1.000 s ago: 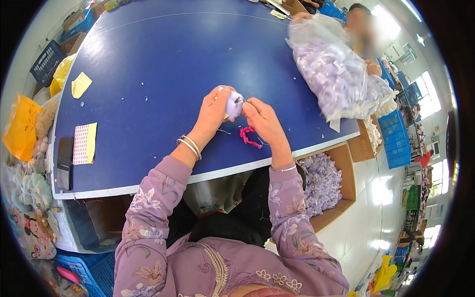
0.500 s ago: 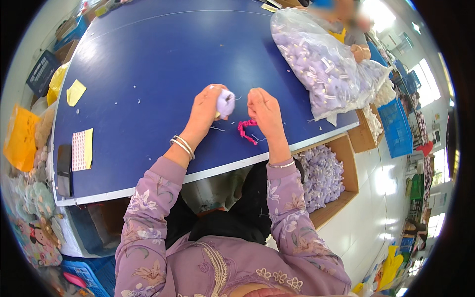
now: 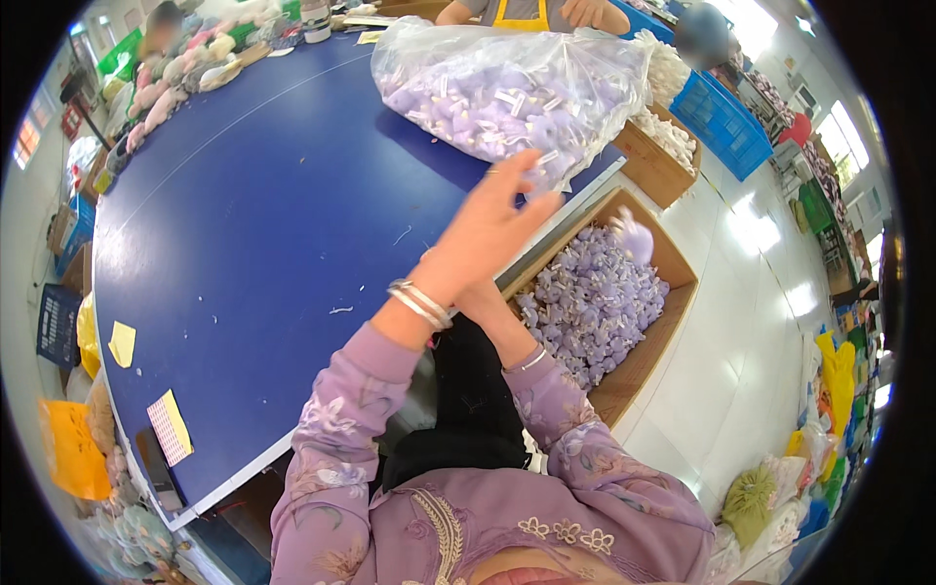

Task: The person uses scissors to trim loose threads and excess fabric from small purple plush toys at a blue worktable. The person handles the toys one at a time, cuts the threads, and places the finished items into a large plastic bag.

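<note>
My left hand [image 3: 499,222] reaches across to the right, fingers spread and nothing in them, near the lower corner of a clear plastic bag [image 3: 507,93] full of small lilac plush pieces. Past its fingertips, a blurred lilac plush piece [image 3: 636,240] is in the air over a cardboard box [image 3: 673,327]. Many lilac plush pieces [image 3: 595,302] fill that box. Crossed under my left wrist is my right hand [image 3: 476,296]; its fingers are hidden. A tiny bit of pink [image 3: 431,342] shows beside my left cuff.
Loose threads [image 3: 340,310] lie on the blue table [image 3: 263,244]. A printed sheet [image 3: 171,427] and a dark phone-like object [image 3: 156,466] sit at its left edge. Another box [image 3: 648,161] holds white pieces beside a blue crate [image 3: 721,127]. A co-worker in a yellow apron [image 3: 526,14] stands beyond the bag.
My left hand has swung right and let go of the lilac plush piece. My right hand has dropped beneath my left wrist. The view has turned to the right.
</note>
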A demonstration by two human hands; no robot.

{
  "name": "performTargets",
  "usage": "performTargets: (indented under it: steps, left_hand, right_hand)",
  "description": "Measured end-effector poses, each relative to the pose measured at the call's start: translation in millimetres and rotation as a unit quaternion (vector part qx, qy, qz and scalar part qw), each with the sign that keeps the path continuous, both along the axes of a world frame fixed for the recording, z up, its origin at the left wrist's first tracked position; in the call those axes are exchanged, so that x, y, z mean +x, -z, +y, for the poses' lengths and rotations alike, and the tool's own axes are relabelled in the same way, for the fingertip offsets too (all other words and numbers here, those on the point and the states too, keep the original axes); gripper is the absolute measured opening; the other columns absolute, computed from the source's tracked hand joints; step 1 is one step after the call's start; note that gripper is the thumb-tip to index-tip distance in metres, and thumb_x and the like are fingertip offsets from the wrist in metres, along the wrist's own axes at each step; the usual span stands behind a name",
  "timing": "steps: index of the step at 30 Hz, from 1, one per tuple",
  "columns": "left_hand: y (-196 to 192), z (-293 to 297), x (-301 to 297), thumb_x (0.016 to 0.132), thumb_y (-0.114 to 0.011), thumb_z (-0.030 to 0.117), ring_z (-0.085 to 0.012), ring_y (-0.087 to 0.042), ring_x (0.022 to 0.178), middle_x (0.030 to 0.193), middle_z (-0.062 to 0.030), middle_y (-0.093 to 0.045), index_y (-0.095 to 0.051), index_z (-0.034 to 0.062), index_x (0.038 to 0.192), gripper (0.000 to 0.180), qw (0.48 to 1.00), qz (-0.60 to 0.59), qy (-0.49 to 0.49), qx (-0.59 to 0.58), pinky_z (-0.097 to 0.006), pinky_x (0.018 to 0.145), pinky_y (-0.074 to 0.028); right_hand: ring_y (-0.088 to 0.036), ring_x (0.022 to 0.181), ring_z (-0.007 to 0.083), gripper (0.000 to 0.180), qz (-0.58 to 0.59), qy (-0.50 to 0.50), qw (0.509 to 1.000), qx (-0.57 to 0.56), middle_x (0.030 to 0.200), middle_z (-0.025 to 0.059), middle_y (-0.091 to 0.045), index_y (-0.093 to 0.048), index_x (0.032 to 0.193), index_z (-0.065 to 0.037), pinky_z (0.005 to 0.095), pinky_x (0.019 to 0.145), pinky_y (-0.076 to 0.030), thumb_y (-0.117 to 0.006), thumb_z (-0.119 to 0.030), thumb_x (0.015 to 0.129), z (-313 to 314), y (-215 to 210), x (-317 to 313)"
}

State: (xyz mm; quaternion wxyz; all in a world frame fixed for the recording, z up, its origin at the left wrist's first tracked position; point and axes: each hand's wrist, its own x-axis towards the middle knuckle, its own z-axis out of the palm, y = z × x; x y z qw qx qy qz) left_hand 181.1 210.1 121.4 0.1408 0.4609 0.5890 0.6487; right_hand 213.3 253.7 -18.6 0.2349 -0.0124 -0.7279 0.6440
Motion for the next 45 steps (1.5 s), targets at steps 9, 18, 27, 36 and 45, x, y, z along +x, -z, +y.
performTargets:
  steps: [9,18,27,36,45]
  left_hand:
    - [43,-72,-69,0.099,-0.052,0.019,-0.0092,-0.060,0.096,0.113,-0.0025,-0.064,-0.062,0.0054,0.115,0.024,0.974,-0.105,-0.200,-0.005,-0.023,0.074,-0.048]
    - [99,-124,-82,0.098,-0.052,0.013,-0.0060,-0.059,0.091,0.102,0.0003,-0.066,-0.064,0.0048,0.108,0.018,0.964,-0.064,-0.204,-0.157,-0.022,0.073,-0.046]
    - [98,-77,-79,0.096,-0.055,0.008,-0.0083,-0.061,0.089,0.101,-0.0034,-0.068,-0.062,0.0003,0.110,0.017,0.988,-0.055,-0.119,-0.084,-0.022,0.074,-0.048]
    - [33,-95,-124,0.082,-0.074,0.012,-0.0152,-0.057,0.105,0.131,-0.0099,-0.051,-0.040,0.0038,0.139,0.067,0.982,0.051,-0.140,-0.115,-0.026,0.074,-0.050]
    - [-94,-84,-250,0.072,-0.080,0.026,-0.0302,-0.055,0.112,0.130,-0.0229,-0.048,-0.035,0.0018,0.142,0.087,0.763,0.381,-0.508,0.124,-0.039,0.090,-0.049]
  right_hand:
    - [-0.050,0.113,0.0417,0.040,-0.066,0.025,0.959,0.276,0.119,0.0233,-0.054,-0.055,0.110,0.004,0.0448,0.094,-0.044,-0.067,-0.022,0.082,-2,-20,-83]
    - [-0.059,0.089,0.0161,0.026,0.122,0.401,0.908,-0.004,0.105,0.0083,-0.062,-0.061,0.108,-0.002,0.0298,0.082,-0.048,-0.069,-0.015,0.087,161,-66,44]
    - [-0.062,0.084,0.0195,0.054,-0.133,0.357,0.923,-0.058,0.095,0.0108,-0.068,-0.066,0.109,0.007,0.0346,0.076,-0.048,-0.068,-0.041,0.084,358,-84,42]
    - [-0.060,0.090,0.0189,0.030,0.151,0.168,0.952,0.208,0.098,0.0121,-0.063,-0.064,0.107,-0.002,0.0296,0.077,-0.047,-0.056,-0.028,0.095,231,-289,-189]
    - [-0.058,0.066,0.0191,0.020,0.086,0.093,0.990,0.063,0.077,0.0089,-0.060,-0.065,0.081,-0.005,0.0346,0.053,-0.042,-0.063,-0.025,0.079,-2,-397,-377]
